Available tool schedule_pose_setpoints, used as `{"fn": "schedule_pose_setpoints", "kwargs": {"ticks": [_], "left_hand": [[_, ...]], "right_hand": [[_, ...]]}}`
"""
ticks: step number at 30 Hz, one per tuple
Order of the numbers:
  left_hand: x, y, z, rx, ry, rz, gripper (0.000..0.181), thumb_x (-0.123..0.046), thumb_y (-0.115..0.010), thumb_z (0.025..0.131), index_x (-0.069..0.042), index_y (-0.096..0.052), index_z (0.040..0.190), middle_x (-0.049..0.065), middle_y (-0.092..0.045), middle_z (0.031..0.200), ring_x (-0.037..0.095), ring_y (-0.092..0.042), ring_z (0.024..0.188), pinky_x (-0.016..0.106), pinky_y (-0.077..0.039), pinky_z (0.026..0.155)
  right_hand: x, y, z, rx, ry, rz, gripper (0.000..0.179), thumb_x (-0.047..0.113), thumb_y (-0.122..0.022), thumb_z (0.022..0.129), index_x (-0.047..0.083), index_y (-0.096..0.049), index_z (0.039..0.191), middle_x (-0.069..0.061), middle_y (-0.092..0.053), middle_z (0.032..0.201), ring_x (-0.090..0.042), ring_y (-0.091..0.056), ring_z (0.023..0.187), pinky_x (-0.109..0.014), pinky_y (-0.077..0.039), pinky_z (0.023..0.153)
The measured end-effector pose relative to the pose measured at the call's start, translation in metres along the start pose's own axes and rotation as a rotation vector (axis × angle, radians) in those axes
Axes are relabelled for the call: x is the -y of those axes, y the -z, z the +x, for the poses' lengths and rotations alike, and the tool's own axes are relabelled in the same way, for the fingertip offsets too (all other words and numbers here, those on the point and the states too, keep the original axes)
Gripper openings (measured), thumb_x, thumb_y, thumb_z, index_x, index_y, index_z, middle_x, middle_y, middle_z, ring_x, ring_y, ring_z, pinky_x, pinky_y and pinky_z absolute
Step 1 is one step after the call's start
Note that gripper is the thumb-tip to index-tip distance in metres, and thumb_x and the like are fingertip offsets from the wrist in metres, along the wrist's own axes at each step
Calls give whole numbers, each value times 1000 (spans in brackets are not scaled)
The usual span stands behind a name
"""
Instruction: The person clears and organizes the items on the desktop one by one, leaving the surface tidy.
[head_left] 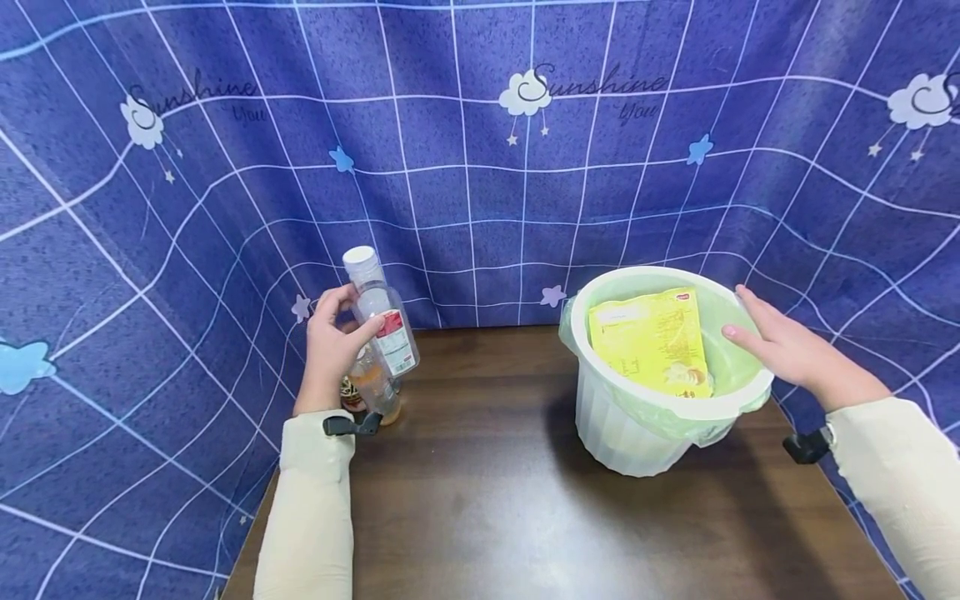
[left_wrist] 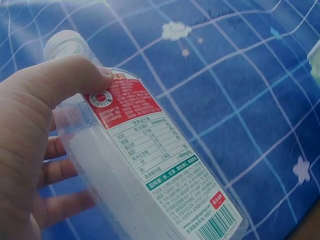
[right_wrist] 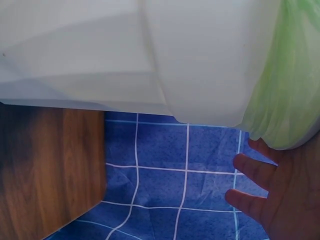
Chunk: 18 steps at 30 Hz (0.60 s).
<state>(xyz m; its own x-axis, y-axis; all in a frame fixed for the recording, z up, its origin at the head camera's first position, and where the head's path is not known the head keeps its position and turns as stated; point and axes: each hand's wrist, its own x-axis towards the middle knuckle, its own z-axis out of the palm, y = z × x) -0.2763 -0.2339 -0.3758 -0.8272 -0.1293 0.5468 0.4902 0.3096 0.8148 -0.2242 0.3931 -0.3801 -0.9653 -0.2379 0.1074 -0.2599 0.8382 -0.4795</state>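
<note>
A clear plastic bottle [head_left: 385, 321] with a white cap and a red and white label is gripped in my left hand [head_left: 332, 337], raised and tilted above the table. The left wrist view shows the thumb across the bottle [left_wrist: 165, 165] and the fingers behind it. My right hand [head_left: 787, 343] rests at the right rim of a white trash bin [head_left: 630, 429], its fingers fairly straight. From the right wrist view, the fingers [right_wrist: 255, 170] spread below the rim outside the green bag. A yellow packet [head_left: 652, 342] lies inside the bin.
Behind the left hand stand a bottle with some orange-brown liquid [head_left: 378, 392] and a dark patterned container [head_left: 352, 395], partly hidden. A pale green liner [head_left: 723, 354] folds over the bin's rim. The brown wooden table [head_left: 465, 483] meets a blue gridded curtain [head_left: 495, 200] at back and sides.
</note>
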Motion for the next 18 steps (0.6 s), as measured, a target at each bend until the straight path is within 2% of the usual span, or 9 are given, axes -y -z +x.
{"fn": "schedule_pose_setpoints", "kwargs": {"ticks": [6,13,18], "left_hand": [[-22,-27,12,37,-42,-46,56,-1,-83,77,5,-61,129,0,-56,114,11,-55,103,19,-55,81],[-41,-58,19,88,-79,-92,55,-4,-83,78,3,-63,128,7,-57,113,15,-55,104,26,-58,82],[-54,-78,21,121,-90,-99,57,-4,-84,78,3,-62,129,11,-57,116,14,-55,104,38,-59,84]], "right_hand": [[-1,0,0,-20,14,-4,75,36,-43,107,-5,-7,159,-38,-13,159,-56,-14,146,-70,-15,116],[0,0,-1,-28,42,-8,73,34,-44,107,-8,-11,158,-40,-16,157,-58,-16,144,-69,-15,116],[3,1,-1,-17,42,-18,74,35,-44,107,-8,-11,157,-40,-16,157,-58,-17,144,-70,-16,115]]}}
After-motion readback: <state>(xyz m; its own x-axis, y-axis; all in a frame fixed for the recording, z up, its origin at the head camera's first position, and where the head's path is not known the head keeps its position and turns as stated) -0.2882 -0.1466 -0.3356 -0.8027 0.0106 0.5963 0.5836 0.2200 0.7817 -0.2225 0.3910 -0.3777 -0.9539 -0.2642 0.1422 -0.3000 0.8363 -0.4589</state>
